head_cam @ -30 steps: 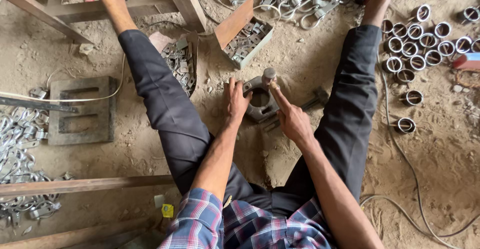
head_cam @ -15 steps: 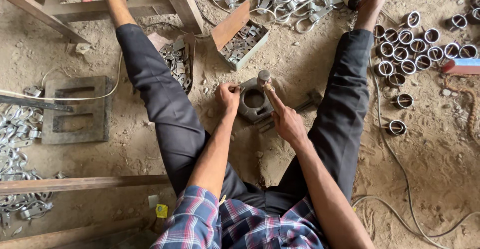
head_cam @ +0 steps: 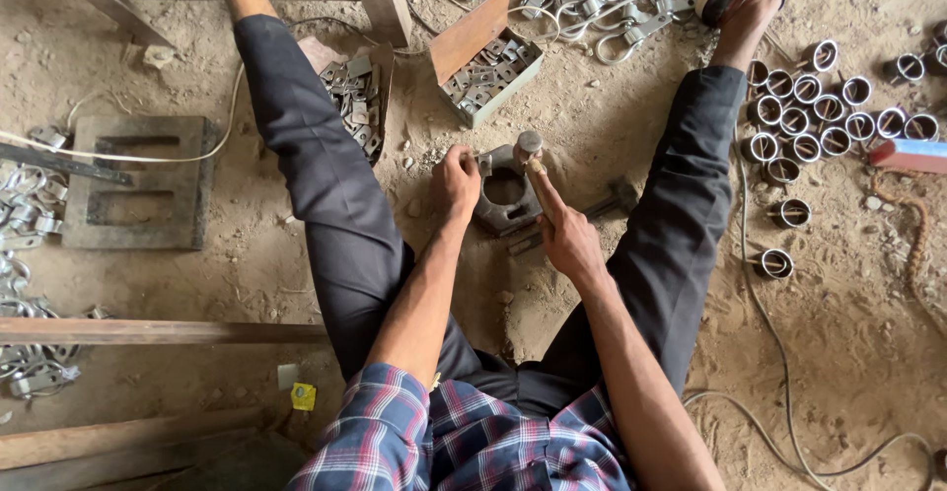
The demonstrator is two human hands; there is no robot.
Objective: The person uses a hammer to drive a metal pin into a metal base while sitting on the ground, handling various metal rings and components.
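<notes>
Just above the middle of the frame, the left hand (head_cam: 456,180) is curled shut against the left edge of the grey metal block (head_cam: 505,193), so steadying it firmly on the sandy floor (head_cam: 592,116) seems wise. To its right, the right hand (head_cam: 565,235) closes around a hammer handle (head_cam: 541,183), forefinger stretched along it, its head (head_cam: 529,142) over the block's upper right corner.

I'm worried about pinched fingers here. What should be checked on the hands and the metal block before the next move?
1. Left hand steadies the metal block at its left edge: ok.
2. Right hand grips the hammer: ok.
3. Hammer head sits at the block's top right corner: ok.
4. Left fingers out of the block's round hole: ok.
5. Block flat on the sandy floor: cannot tell.
</notes>
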